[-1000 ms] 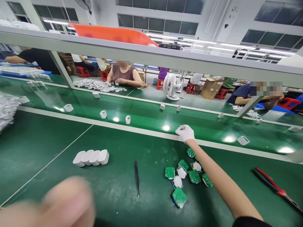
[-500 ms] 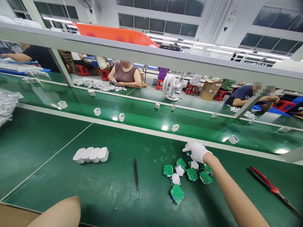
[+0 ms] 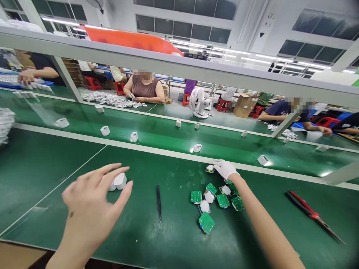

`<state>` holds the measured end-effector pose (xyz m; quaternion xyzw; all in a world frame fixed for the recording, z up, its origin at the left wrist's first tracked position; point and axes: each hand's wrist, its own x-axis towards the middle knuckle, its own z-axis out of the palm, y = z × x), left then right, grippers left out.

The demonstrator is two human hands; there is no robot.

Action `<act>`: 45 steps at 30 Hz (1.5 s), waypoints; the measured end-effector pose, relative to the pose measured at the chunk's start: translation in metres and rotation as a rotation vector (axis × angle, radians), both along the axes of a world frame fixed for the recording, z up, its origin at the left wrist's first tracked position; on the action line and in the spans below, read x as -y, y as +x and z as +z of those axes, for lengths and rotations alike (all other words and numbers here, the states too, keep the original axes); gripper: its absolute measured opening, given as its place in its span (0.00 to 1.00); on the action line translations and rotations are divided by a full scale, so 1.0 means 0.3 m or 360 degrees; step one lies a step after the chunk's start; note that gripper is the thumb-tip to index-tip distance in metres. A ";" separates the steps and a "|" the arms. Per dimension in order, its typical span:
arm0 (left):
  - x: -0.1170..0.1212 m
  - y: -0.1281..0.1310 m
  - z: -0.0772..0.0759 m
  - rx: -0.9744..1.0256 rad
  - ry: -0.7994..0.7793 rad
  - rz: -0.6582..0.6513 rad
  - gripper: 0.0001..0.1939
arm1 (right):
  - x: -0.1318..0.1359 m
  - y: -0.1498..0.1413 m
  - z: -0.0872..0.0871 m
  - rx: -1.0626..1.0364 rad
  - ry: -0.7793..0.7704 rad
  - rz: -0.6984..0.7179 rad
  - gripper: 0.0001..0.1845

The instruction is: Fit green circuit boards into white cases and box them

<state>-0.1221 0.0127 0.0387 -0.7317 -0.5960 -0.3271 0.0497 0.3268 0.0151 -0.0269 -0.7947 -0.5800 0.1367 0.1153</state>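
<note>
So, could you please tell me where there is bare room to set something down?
Free: between the tweezers and the circuit boards, and between the right forearm and the pliers. Crowded: the boards beside the right hand, and the white cases partly behind the left hand.

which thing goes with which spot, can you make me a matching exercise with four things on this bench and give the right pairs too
Things
1. slim black tweezers
2. red-and-black-handled metal pliers
3. white rounded plastic shells
4. square green circuit boards

Places
A. partly hidden behind the bare left hand
B. clustered near the white-gloved right hand
C. to the right of the right forearm
D. between the left hand and the cluster

Pairs: 1-D, 2-C, 3-A, 4-B
</note>
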 end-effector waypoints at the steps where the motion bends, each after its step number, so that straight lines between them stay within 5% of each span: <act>1: -0.014 -0.006 -0.026 -0.0142 -0.0086 0.0108 0.13 | 0.004 0.008 0.002 0.0063 0.0001 -0.0080 0.19; 4: -0.059 -0.040 -0.123 -0.0571 -0.0343 0.0353 0.16 | 0.025 0.000 0.010 0.0159 -0.0010 -0.0236 0.21; 7: -0.091 -0.079 -0.187 -0.0671 -0.0396 0.0332 0.17 | 0.048 -0.054 0.008 0.0151 -0.0026 -0.0179 0.20; 14: -0.138 -0.074 -0.213 -0.0581 -0.0180 0.0319 0.09 | 0.045 -0.149 -0.041 0.0156 -0.0013 -0.0158 0.26; 18: -0.151 -0.032 -0.214 -0.0427 -0.0271 0.0118 0.09 | 0.048 -0.143 -0.052 0.0109 0.0000 -0.0079 0.24; 23: -0.217 0.125 -0.195 0.0223 -0.0613 -0.0446 0.02 | 0.001 -0.154 -0.032 -0.0025 0.0075 -0.0111 0.29; 26: -0.267 0.259 -0.206 0.0347 -0.0660 -0.0607 0.06 | -0.046 -0.204 0.010 -0.0184 0.0216 -0.0034 0.25; 29: -0.293 0.362 -0.248 0.0454 -0.0702 -0.0701 0.21 | -0.065 -0.275 0.056 -0.0364 0.0377 0.0107 0.15; 35: -0.290 0.376 -0.320 0.0773 -0.0687 -0.0940 0.18 | 0.005 -0.416 0.074 -0.1010 0.0725 0.0456 0.16; 39: -0.245 0.361 -0.309 0.1135 -0.0824 -0.0907 0.18 | 0.052 -0.487 0.068 -0.1489 0.0756 0.0296 0.18; 42: -0.197 0.378 -0.308 0.1113 -0.0709 -0.0782 0.19 | 0.068 -0.537 0.060 -0.1761 0.0724 0.0190 0.20; 45: -0.162 0.397 -0.336 0.0999 -0.0601 -0.0955 0.33 | 0.068 -0.582 0.028 -0.1861 0.0711 0.0079 0.21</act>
